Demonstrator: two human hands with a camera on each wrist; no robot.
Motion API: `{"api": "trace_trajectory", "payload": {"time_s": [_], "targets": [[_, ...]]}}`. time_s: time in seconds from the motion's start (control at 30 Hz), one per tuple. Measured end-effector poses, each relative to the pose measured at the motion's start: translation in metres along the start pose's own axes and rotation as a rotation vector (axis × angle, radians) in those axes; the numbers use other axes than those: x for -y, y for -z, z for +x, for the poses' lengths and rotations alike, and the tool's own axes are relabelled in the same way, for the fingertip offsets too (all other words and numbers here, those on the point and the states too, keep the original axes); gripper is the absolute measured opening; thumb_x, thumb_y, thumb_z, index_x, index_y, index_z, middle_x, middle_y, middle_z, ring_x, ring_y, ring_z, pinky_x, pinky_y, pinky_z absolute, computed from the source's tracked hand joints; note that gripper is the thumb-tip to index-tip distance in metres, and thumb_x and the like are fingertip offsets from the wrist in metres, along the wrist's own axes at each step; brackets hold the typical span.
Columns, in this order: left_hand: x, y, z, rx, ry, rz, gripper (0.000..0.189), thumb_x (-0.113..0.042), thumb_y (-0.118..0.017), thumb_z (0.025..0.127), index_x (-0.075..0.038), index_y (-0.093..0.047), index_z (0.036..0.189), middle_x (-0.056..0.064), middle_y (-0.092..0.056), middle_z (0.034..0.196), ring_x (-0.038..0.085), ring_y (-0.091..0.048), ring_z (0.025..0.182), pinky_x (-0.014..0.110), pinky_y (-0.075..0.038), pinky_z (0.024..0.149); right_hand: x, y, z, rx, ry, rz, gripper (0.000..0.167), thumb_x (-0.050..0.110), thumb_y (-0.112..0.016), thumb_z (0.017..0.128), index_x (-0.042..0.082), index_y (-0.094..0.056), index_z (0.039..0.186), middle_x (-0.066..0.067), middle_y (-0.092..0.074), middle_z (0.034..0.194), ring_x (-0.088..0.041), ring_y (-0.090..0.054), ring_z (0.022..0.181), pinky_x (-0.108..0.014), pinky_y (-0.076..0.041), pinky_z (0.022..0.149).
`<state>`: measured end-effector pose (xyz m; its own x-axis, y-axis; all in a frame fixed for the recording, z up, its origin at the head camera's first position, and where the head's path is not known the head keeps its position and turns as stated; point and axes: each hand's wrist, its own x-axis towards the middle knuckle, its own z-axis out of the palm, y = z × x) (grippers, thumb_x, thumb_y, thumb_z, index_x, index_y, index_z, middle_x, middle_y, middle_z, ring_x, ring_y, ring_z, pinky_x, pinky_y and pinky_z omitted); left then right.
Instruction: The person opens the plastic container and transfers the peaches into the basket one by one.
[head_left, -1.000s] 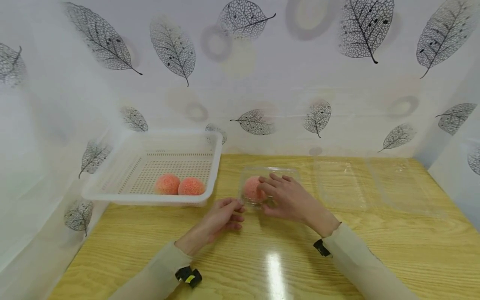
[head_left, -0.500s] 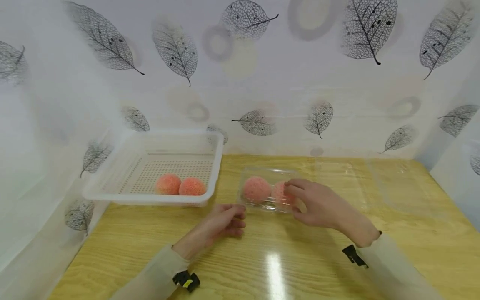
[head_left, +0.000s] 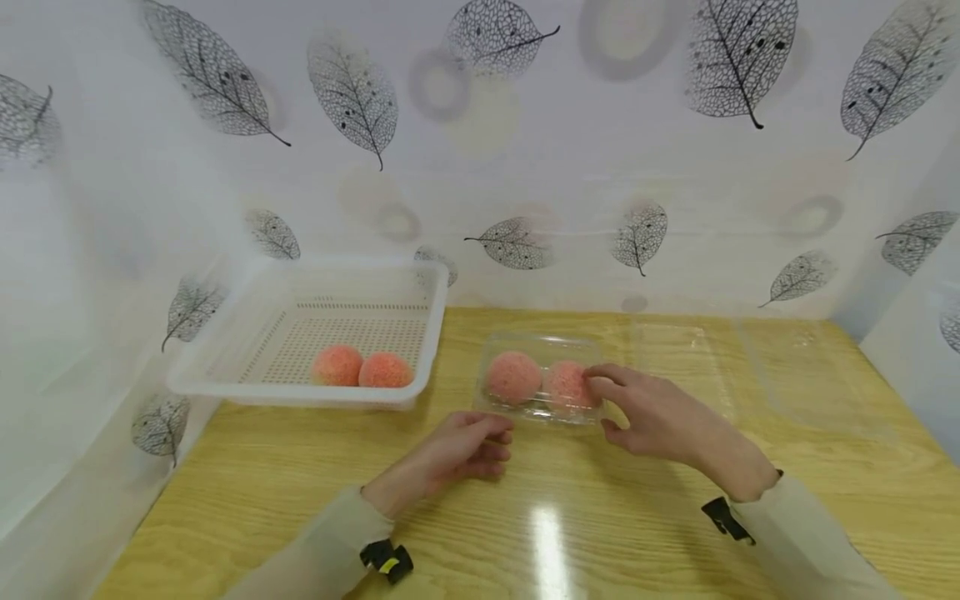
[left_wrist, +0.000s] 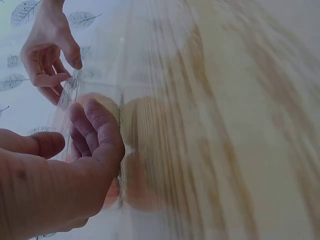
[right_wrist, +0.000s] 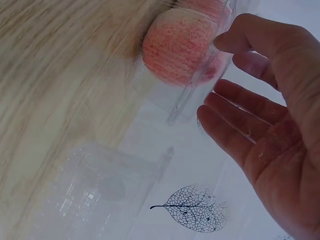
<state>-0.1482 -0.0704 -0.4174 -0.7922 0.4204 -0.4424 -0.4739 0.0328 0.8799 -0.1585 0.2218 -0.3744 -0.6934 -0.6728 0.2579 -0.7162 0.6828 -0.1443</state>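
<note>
Two pink peaches point(head_left: 513, 377) sit side by side in a clear plastic box point(head_left: 542, 412) on the table. My right hand point(head_left: 663, 417) is at the box's right end, with loosely bent fingers and the thumb apart from them. In the right wrist view its fingertips are right by the box rim point(right_wrist: 182, 102), and its palm holds nothing. My left hand point(head_left: 457, 454) hovers near the box's front edge with loosely curled fingers and nothing in its grasp. From the left wrist, both hands point(left_wrist: 97, 135) show beside the box, and the left one partly hides the peaches.
A white perforated basket point(head_left: 300, 391) at the back left holds two more peaches point(head_left: 337, 365). To the right of the box lie a clear plastic container point(head_left: 681, 375) and another clear container point(head_left: 810, 379). A leaf-patterned sheet point(head_left: 555, 158) stands behind the wooden table point(head_left: 465, 533).
My right hand has moved right from over the box to its right end, uncovering the second peach. My left hand has shifted slightly right and a little lower.
</note>
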Motion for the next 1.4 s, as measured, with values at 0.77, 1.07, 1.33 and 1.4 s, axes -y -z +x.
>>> {"api": "trace_trajectory", "payload": {"time_s": [0.77,1.07,1.33,1.4], "targets": [[0.003,-0.031,0.012,-0.021,0.051,-0.292,0.023,-0.023,-0.059,0.104,-0.005,-0.065,0.116,-0.005,-0.069,0.089,0.001,-0.067,0.076,0.022,-0.059,0.074,-0.001,-0.022,0.006,-0.339,0.319,-0.117,0.020,-0.011,-0.062,0.060,0.003,-0.067,0.072,-0.012,-0.071,0.114,-0.029,-0.074,0.100,-0.031,-0.061,0.072],[0.002,-0.031,0.013,-0.083,0.009,-0.239,0.026,-0.025,-0.062,0.103,-0.004,-0.068,0.117,-0.005,-0.066,0.090,0.001,-0.065,0.075,0.021,-0.059,0.073,0.003,-0.024,0.009,-0.277,0.270,-0.184,0.014,-0.009,-0.069,0.065,0.001,-0.068,0.075,-0.013,-0.075,0.115,-0.031,-0.075,0.102,-0.034,-0.062,0.074],[0.003,-0.032,0.014,-0.097,-0.003,-0.238,0.028,-0.022,-0.061,0.102,-0.001,-0.068,0.119,-0.003,-0.063,0.086,0.003,-0.063,0.071,0.027,-0.062,0.078,0.001,-0.029,0.013,-0.341,0.310,-0.205,0.035,-0.009,-0.068,0.060,-0.005,-0.074,0.094,-0.010,-0.074,0.106,-0.024,-0.075,0.089,-0.037,-0.062,0.078],[0.003,-0.032,0.014,-0.102,-0.003,-0.246,0.028,-0.021,-0.061,0.102,0.000,-0.068,0.120,-0.003,-0.064,0.086,0.003,-0.063,0.071,0.027,-0.062,0.080,0.001,-0.029,0.013,-0.357,0.313,-0.178,0.034,-0.010,-0.066,0.059,-0.006,-0.073,0.092,-0.010,-0.074,0.103,-0.025,-0.076,0.086,-0.035,-0.062,0.075]]}}
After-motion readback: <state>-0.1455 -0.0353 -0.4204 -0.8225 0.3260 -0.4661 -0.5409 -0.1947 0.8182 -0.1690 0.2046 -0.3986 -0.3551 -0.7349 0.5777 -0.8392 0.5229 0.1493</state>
